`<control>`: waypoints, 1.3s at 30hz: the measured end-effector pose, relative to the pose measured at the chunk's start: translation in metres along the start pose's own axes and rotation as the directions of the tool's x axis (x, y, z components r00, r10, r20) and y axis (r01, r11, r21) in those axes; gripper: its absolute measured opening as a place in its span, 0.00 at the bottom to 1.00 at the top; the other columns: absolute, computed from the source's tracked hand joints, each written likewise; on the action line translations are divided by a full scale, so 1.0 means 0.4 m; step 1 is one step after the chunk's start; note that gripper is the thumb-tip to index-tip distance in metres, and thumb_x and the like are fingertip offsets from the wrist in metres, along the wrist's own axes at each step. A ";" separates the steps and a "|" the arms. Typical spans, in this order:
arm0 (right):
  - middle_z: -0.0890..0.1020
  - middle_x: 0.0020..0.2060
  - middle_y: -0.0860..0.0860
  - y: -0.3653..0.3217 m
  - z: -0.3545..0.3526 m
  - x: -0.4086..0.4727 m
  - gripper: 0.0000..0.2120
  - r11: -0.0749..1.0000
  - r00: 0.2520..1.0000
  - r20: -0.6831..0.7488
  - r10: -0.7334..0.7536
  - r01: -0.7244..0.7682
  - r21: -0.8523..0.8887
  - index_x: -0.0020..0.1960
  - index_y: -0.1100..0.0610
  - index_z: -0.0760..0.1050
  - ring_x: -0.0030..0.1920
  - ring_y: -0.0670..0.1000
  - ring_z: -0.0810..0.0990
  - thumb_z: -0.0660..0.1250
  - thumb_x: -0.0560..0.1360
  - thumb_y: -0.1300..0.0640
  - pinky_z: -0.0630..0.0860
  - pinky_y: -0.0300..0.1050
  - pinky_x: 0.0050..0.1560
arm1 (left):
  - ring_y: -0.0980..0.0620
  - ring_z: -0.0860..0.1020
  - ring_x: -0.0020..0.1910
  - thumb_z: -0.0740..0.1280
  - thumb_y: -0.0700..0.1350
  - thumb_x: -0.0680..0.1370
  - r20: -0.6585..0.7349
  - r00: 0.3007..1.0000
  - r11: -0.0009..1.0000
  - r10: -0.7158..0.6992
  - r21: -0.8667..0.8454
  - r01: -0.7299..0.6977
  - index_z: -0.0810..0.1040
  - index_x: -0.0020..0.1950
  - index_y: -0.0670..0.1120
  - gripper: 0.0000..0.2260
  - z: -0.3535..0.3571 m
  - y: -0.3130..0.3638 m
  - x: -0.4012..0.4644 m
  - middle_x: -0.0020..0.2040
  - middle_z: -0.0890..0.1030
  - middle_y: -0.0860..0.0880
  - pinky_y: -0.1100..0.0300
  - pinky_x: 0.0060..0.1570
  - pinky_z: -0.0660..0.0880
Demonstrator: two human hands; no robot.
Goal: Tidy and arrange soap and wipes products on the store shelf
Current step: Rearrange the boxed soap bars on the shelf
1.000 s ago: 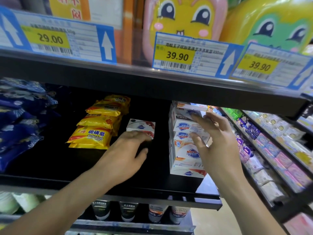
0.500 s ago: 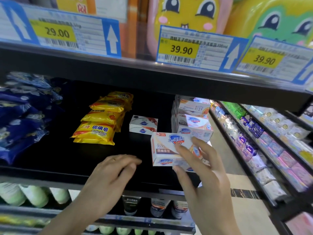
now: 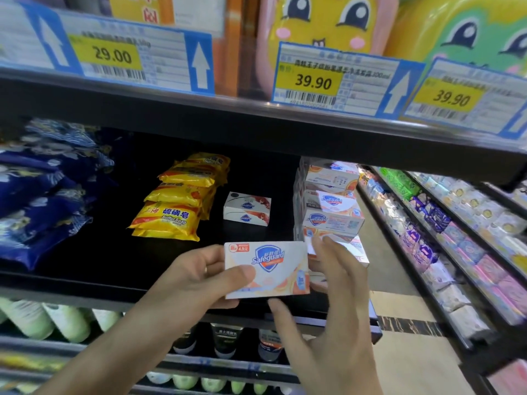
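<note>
A white Safeguard soap box (image 3: 268, 269) is held flat in front of the black middle shelf (image 3: 71, 277). My left hand (image 3: 196, 277) grips its left end, thumb on top. My right hand (image 3: 333, 297) holds its right end, fingers behind and thumb under the box. A stack of Safeguard soap boxes (image 3: 330, 206) stands at the shelf's right end. A small white soap box pair (image 3: 246, 209) sits mid-shelf. Yellow sulfur soap packs (image 3: 176, 203) lie stacked to the left of it.
Dark blue wipes packs (image 3: 42, 189) fill the shelf's left part. Price labels (image 3: 328, 81) line the upper shelf edge, with cartoon bottles above. Tubes and bottles (image 3: 225, 340) stand on the lower shelf. Another aisle of packs (image 3: 456, 238) runs on the right.
My right hand pulled one soap box off the right stack toward me. My left hand left the small mid-shelf box and took hold of the pulled box's left end.
</note>
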State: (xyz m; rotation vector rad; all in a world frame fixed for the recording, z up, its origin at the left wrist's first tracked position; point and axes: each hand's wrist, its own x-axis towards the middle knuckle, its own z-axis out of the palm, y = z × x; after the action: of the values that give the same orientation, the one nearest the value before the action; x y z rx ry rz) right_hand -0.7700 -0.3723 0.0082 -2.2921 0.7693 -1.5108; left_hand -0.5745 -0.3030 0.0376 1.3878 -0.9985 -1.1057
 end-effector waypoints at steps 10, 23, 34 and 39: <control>0.85 0.52 0.45 -0.033 -0.045 0.092 0.25 0.643 0.738 0.349 0.578 -0.675 0.363 0.63 0.38 0.78 0.42 0.48 0.84 0.70 0.67 0.33 0.81 0.44 0.37 | 0.52 0.83 0.63 0.79 0.52 0.73 0.064 0.953 0.952 0.297 0.066 -0.301 0.82 0.62 0.60 0.19 -0.053 -0.002 0.002 0.62 0.85 0.52 0.66 0.59 0.78; 0.87 0.52 0.61 -0.018 -0.029 0.106 0.24 0.222 0.525 0.640 0.561 -0.840 0.495 0.61 0.54 0.82 0.45 0.58 0.87 0.77 0.65 0.58 0.84 0.45 0.44 | 0.55 0.78 0.68 0.76 0.39 0.76 0.055 0.913 0.870 0.404 0.284 -0.402 0.79 0.67 0.63 0.26 -0.055 -0.032 -0.013 0.66 0.82 0.57 0.65 0.63 0.76; 0.85 0.57 0.49 -0.012 -0.026 0.080 0.34 0.548 0.740 0.516 0.431 -0.669 0.502 0.65 0.39 0.77 0.55 0.52 0.86 0.73 0.64 0.66 0.81 0.42 0.48 | 0.50 0.87 0.53 0.64 0.43 0.84 -0.161 0.987 0.999 -0.017 -0.047 0.010 0.83 0.64 0.52 0.12 -0.089 -0.025 0.011 0.56 0.88 0.49 0.54 0.49 0.82; 0.86 0.52 0.52 -0.024 -0.013 0.062 0.32 0.635 0.777 0.527 0.346 -0.607 0.478 0.65 0.44 0.75 0.50 0.52 0.84 0.70 0.67 0.69 0.77 0.39 0.42 | 0.44 0.88 0.52 0.75 0.69 0.63 0.009 0.987 0.980 -0.162 -0.113 0.162 0.86 0.56 0.50 0.30 -0.079 -0.013 0.005 0.53 0.88 0.44 0.54 0.42 0.85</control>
State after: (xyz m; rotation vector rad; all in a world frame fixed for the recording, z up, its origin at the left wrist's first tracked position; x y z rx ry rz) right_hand -0.7645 -0.3785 0.0338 -1.5979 0.5781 -0.8283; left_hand -0.5434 -0.2973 0.0331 1.3956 -0.8202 -1.2635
